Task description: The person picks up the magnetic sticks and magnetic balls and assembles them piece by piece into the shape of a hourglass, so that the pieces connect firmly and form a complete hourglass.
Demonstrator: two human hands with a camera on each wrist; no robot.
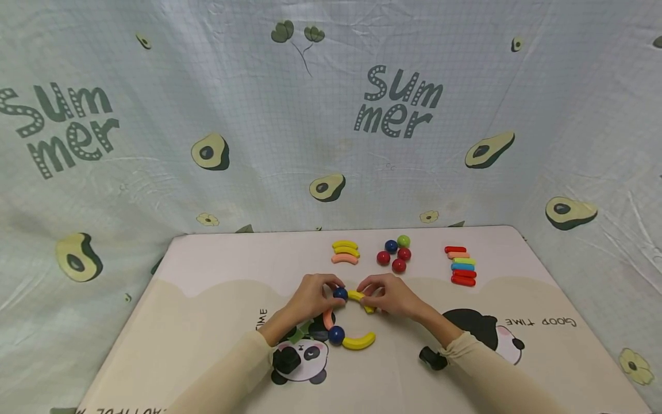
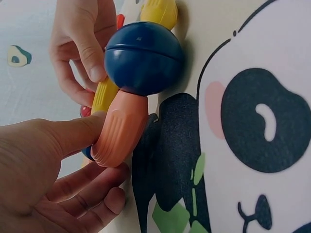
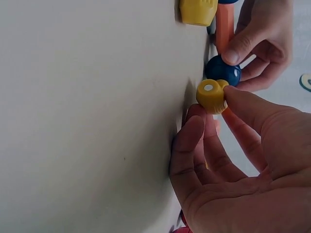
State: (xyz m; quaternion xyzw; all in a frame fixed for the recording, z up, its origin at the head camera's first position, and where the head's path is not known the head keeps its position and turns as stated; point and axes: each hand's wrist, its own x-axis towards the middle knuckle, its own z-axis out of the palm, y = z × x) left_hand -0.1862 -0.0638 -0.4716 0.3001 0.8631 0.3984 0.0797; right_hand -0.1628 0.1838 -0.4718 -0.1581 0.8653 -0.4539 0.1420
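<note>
My left hand pinches a dark blue ball between thumb and fingers. Joined to that ball is a yellow curved stick, which my right hand pinches near its other end. In the right wrist view, the yellow stick's end shows a pale round spot. An orange curved stick runs from the held ball down to a second blue ball. From this lower ball another yellow curved stick extends rightward. Together the pieces form a ring with a gap on its right side.
Behind the hands lie yellow curved sticks with an orange one. Right of them sit several red balls, a blue ball and a green ball. Farther right, straight coloured sticks lie in a column. A printed cloth hangs behind.
</note>
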